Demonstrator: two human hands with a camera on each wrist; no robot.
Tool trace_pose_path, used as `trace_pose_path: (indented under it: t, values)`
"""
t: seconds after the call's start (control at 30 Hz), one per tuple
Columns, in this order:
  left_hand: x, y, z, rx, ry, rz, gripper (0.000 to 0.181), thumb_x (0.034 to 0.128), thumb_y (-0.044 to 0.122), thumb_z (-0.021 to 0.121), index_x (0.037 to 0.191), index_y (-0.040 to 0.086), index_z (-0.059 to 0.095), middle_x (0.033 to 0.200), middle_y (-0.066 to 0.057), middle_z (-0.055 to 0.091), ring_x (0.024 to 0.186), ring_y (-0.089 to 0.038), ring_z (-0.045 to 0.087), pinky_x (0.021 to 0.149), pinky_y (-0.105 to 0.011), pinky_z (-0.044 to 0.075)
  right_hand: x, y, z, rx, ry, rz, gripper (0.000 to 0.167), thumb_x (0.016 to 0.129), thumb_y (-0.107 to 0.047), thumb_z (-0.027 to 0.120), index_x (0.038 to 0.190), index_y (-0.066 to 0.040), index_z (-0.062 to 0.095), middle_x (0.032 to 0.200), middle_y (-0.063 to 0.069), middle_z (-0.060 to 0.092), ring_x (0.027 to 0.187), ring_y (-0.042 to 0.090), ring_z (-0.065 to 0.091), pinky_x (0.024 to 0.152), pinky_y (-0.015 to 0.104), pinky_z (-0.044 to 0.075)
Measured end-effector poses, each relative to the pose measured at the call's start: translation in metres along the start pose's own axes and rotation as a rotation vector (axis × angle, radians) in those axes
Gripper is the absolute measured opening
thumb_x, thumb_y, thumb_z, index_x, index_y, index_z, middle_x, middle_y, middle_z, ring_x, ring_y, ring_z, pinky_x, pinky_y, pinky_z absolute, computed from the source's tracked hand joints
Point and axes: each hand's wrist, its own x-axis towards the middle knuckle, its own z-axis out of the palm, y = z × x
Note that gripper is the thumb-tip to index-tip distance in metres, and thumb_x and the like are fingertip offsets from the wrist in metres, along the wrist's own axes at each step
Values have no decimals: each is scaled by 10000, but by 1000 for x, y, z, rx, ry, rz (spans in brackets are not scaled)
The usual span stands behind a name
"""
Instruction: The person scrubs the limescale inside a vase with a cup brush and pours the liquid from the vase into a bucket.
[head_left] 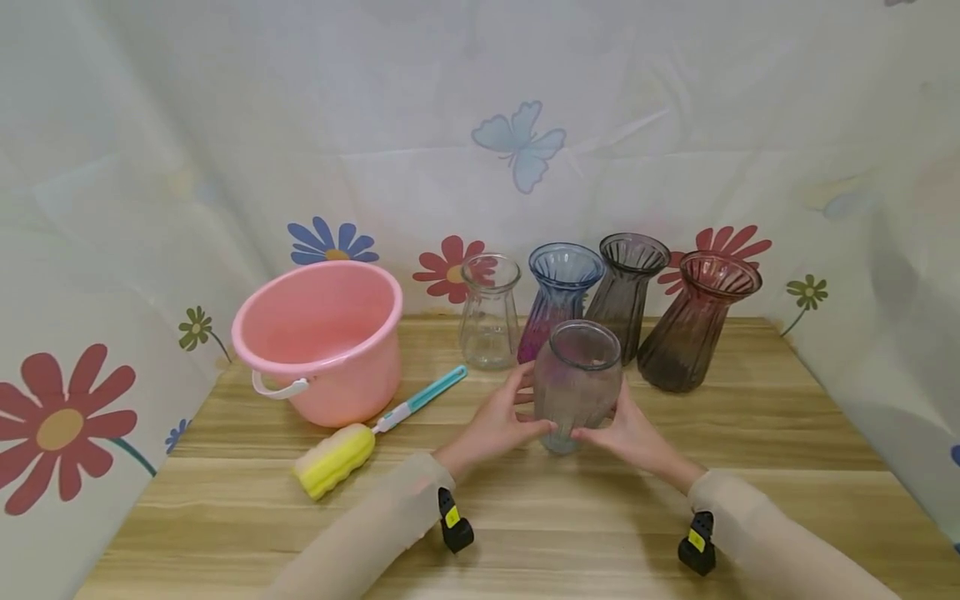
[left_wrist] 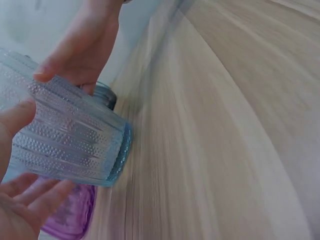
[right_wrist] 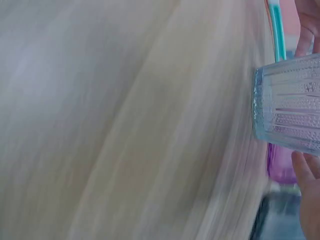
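A clear, faintly bluish glass vase (head_left: pixel 576 392) with a ribbed, dotted surface stands between both hands, mouth up, in the middle of the head view. My left hand (head_left: pixel 498 425) holds its left side, the thumb in front and the other fingers round the back. On the opposite side my right hand (head_left: pixel 633 433) holds it the same way. Close up, the left wrist view shows the vase (left_wrist: pixel 65 135) with the left thumb against its wall. In the right wrist view, the right fingertips (right_wrist: pixel 300 165) meet its side. Whether its base touches the table cannot be told.
Behind stand a small clear vase (head_left: pixel 489 325), a blue-purple vase (head_left: pixel 558 292), a grey vase (head_left: pixel 626 287) and a reddish-brown vase (head_left: pixel 686 342). At left are a pink bucket (head_left: pixel 352 375) and a yellow sponge brush (head_left: pixel 337 458) on the wooden table (head_left: pixel 562 533).
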Motion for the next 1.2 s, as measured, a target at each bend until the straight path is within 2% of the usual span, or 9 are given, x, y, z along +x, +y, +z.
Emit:
trace_pose_path:
  t: [0.2, 0.33, 0.43, 0.53, 0.63, 0.8, 0.93, 1.07, 1.2]
  values:
    - [24, -4, 21, 165, 34, 1, 771, 763, 359, 723, 1406, 191, 334, 1162, -32, 513, 905, -101, 591, 713, -181, 501, -3, 7, -23, -192, 106, 19, 1019, 688, -99, 790, 1449, -87, 113, 1371, 215, 219, 1213, 370, 339, 863, 540, 438]
    - [38, -3, 33, 196, 83, -3, 736, 762, 344, 728, 1386, 157, 384, 1169, -43, 571, 831, -67, 602, 687, -175, 499, -2, 15, -33, -259, 154, 12, 934, 703, -125, 783, 1423, -49, 194, 1307, 221, 290, 1151, 327, 366, 820, 503, 455]
    - [46, 2, 42, 211, 134, -47, 653, 760, 347, 729, 1312, 127, 458, 1192, -39, 599, 875, -96, 612, 711, -195, 497, 0, 19, -38, -254, 178, 51, 878, 743, -148, 754, 1415, -27, 201, 1317, 228, 316, 1132, 344, 409, 819, 511, 450]
    - [51, 9, 48, 224, 187, -109, 562, 755, 362, 730, 1208, 121, 502, 1188, -49, 607, 927, -152, 618, 729, -229, 494, 2, 20, -42, -215, 190, 124, 875, 783, -183, 719, 1413, -7, 138, 1319, 253, 324, 1144, 376, 423, 857, 518, 437]
    - [53, 17, 51, 239, 221, -137, 508, 760, 363, 725, 1149, 118, 509, 1158, -83, 618, 914, -176, 631, 708, -249, 498, 4, 20, -45, -169, 200, 186, 909, 807, -222, 694, 1417, -14, 54, 1314, 276, 316, 1175, 392, 403, 902, 518, 415]
    - [57, 23, 56, 319, 257, -147, 478, 788, 387, 691, 1144, 110, 533, 1126, -68, 643, 828, -112, 641, 674, -230, 494, 8, 22, -48, -175, 230, 178, 876, 815, -214, 685, 1417, -1, 85, 1317, 275, 288, 1172, 400, 395, 907, 525, 417]
    - [60, 27, 59, 345, 281, -150, 477, 804, 395, 669, 1169, 111, 550, 1150, -43, 644, 835, -110, 654, 725, -258, 507, 10, 22, -49, -221, 254, 160, 835, 811, -207, 687, 1412, 14, 151, 1295, 263, 259, 1152, 407, 402, 891, 522, 435]
    - [62, 27, 60, 344, 274, -168, 519, 814, 380, 660, 1244, 116, 538, 1159, -44, 642, 851, -111, 669, 790, -289, 507, 12, 24, -48, -230, 259, 168, 838, 821, -248, 675, 1425, -3, 149, 1304, 266, 244, 1170, 421, 393, 897, 516, 438]
    - [63, 24, 61, 326, 204, -183, 616, 834, 381, 635, 1360, 124, 441, 1215, -61, 609, 893, -126, 668, 786, -283, 514, 15, 26, -49, -234, 269, 160, 824, 835, -251, 657, 1439, -31, 142, 1317, 270, 258, 1181, 420, 396, 889, 513, 445]
